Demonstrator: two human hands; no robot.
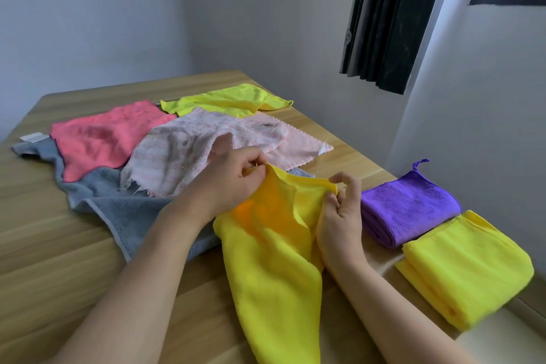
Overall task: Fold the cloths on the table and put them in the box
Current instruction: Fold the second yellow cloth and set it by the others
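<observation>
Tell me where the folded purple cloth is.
In the head view, the folded purple cloth lies at the table's right edge, just beyond the folded yellow cloth and right of the right hand.

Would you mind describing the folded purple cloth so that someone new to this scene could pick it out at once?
Start at the wooden table and follow its right edge, by the wall under the dark curtain. Two folded cloths lie there side by side; the purple cloth is the farther one, beyond the folded yellow cloth. It is the only purple item, with a small loop at its far corner.
</observation>
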